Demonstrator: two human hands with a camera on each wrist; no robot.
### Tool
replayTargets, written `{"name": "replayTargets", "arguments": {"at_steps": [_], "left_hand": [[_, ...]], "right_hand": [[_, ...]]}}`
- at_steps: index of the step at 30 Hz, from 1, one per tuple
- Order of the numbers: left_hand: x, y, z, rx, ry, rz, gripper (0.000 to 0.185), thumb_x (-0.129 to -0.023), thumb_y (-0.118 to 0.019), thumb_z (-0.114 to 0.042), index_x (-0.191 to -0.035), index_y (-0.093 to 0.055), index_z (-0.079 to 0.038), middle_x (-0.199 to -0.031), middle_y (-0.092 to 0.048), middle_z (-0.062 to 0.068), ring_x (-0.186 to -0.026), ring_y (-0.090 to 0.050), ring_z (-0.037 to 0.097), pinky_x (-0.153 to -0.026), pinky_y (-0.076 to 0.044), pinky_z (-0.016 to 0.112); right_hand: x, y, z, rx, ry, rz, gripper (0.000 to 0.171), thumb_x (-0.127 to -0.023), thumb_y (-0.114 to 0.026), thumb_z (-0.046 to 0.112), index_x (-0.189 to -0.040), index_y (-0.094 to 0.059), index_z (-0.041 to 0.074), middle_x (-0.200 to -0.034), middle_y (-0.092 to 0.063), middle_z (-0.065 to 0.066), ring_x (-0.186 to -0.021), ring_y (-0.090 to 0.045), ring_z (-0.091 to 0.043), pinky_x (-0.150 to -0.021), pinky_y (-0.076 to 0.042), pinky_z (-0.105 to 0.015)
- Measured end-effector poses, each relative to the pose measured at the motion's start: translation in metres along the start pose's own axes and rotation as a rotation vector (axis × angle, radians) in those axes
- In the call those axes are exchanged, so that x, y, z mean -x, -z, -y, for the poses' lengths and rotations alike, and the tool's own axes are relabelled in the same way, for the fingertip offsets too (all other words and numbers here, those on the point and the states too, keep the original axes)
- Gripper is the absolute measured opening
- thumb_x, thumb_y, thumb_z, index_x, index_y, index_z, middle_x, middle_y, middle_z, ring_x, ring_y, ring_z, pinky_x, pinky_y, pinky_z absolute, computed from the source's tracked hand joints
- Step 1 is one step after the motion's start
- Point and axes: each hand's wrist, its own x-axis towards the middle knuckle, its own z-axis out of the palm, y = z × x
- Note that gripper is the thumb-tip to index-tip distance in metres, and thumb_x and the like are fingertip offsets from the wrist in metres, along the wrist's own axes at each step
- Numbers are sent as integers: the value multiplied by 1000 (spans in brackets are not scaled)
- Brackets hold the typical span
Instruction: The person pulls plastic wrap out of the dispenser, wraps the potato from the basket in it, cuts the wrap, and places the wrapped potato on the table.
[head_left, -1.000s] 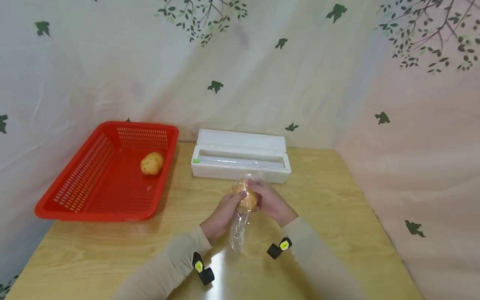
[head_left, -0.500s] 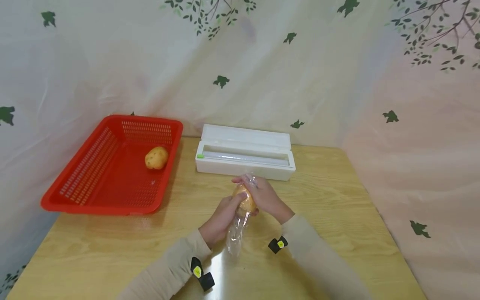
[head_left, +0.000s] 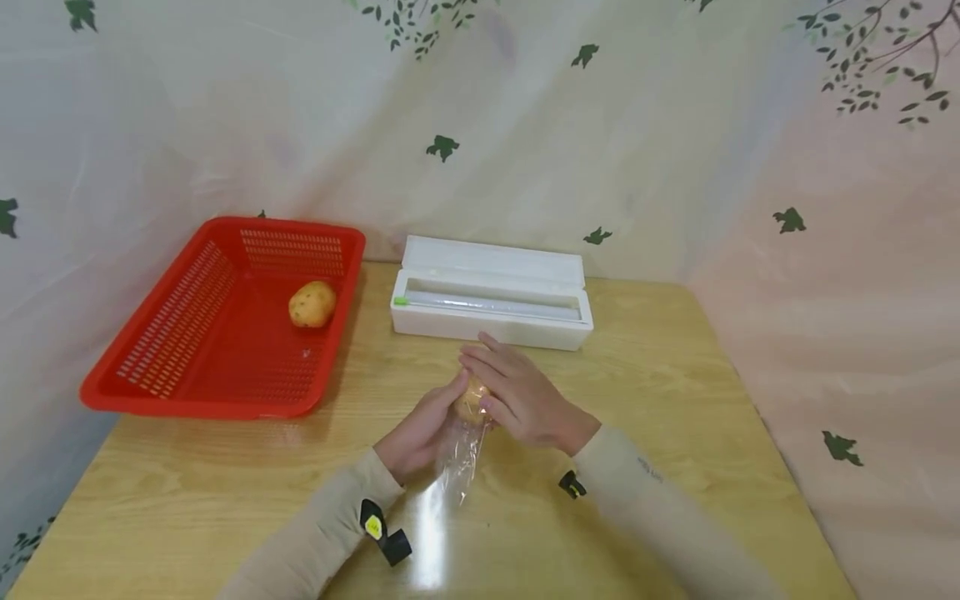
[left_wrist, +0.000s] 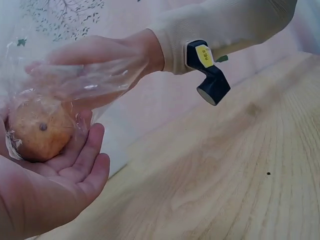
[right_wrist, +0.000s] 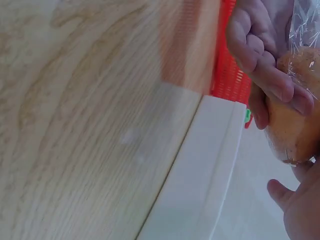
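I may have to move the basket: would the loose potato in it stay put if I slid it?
Probably not. The potato is rounded and lies alone on the red basket floor, so it would likely roll. The basket's raised walls should keep it in. It looks firm and smooth, so it should not snag on the mesh.

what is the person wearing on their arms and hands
Both hands are bare: no gloves on the left hand or the right hand. Long beige sleeves reach to the wrists. Each wrist carries a small black device with a yellow label; the label's print is too small to read.
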Motion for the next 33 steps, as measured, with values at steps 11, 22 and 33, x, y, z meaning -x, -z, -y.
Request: {"name": "replayTargets", "arguments": {"at_steps": [11, 22, 33], "left_hand": [[8, 10, 1, -106, -20, 101, 54, -105, -43, -50, -123, -61, -2, -107, -70, 5, -96, -65, 14, -82, -53, 24], [9, 2, -11, -12, 195, 179, 89, -99, -24, -72, -153, -26, -2, -127, -58, 12, -112, -60, 24, -94, -51, 36], [8, 4, -12, -25, 208, 274, 94, -94, -13, -77, -145, -35, -1, -123, -62, 9, -112, -60, 22, -100, -47, 41]], "right_hand": [[16, 8, 3, 246, 112, 212, 83, -93, -61, 42, -157, -27, 2, -165, -21, -15, -153, -7, -40, -122, -15, -50], [21, 15, -1, 299, 145, 192, 98, -74, -87, 19, -153, -32, -1, -160, -32, -18, -149, -25, -37, -118, -28, -48], [14, 16, -1, 221, 268, -47, 72, -77, -81, 6, -142, -51, -2, -149, -50, -14, -141, -42, -35, -115, -35, -43]]}}
